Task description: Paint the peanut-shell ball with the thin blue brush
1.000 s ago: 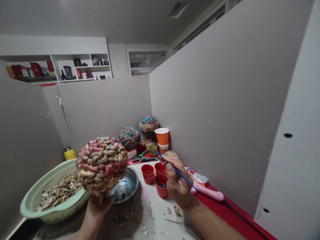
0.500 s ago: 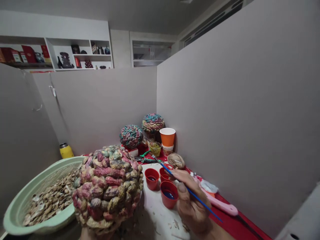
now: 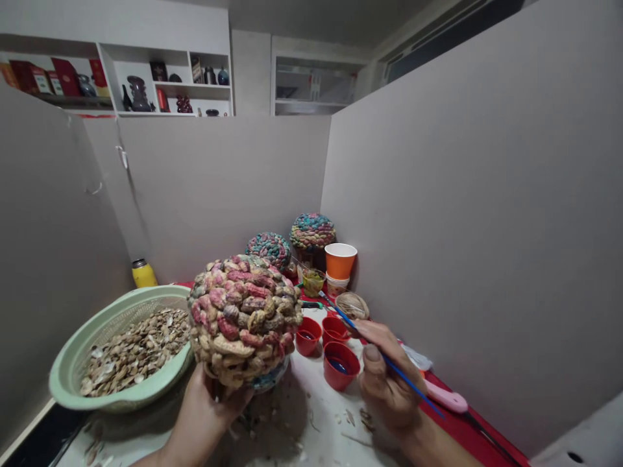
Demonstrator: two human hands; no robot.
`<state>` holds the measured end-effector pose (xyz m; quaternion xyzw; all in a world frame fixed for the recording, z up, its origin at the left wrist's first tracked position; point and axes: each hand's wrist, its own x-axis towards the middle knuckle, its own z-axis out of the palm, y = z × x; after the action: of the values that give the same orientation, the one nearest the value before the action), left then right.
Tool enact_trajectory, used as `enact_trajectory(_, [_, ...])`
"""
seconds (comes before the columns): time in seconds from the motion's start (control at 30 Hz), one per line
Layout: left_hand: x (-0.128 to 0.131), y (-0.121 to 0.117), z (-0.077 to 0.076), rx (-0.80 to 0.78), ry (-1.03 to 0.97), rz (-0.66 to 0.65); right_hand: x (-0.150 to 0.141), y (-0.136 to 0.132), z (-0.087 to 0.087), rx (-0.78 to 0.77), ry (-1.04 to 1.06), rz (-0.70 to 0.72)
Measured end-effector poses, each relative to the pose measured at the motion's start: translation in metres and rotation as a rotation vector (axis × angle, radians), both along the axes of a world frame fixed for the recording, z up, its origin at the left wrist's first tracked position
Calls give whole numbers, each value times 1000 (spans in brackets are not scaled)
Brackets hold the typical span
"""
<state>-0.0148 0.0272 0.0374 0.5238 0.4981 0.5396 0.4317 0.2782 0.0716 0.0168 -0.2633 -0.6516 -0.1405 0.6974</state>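
A rounded ball covered in peanut shells (image 3: 246, 311), tinted pink, red, grey and tan, is held up at the centre. My left hand (image 3: 214, 399) grips it from underneath, its fingertips partly hidden. My right hand (image 3: 389, 376) is closed on a slim blue paintbrush (image 3: 403, 375), whose tip points up and left, apart from the ball. Just left of that hand stand red cups: one with dark blue liquid (image 3: 341, 366), one at the left (image 3: 308, 335) with dark liquid, and another behind (image 3: 335, 329).
At left sits a green colander (image 3: 68, 370) of shell pieces, with a yellow bottle (image 3: 144, 273) behind. Farther back are two coloured shell balls (image 3: 313, 231), orange paper cups (image 3: 341, 263) and a twine roll (image 3: 352, 305). A pink-handled tool (image 3: 446, 397) lies right. Grey panels (image 3: 452, 214) surround the table.
The ball now appears farther right and higher, and my left hand has come into view beneath it. The whole view has shifted. My right hand still holds the paintbrush.
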Motion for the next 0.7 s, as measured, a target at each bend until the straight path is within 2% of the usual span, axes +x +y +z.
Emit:
enact_trajectory(0.13, [2,-4,12,5,-19,-69,2,0,-1,-19,17,-13])
enact_trajectory(0.27, [0,-8,10,-34,-26,-130,2,-2,1,-13,30,-12])
enact_trajectory(0.5, [-2,-3,4,-20,71,-48,1,-8,3,17,64,33])
enact_trajectory(0.7, [-4,1,2,-46,114,28,-5,-11,18,12,215,47])
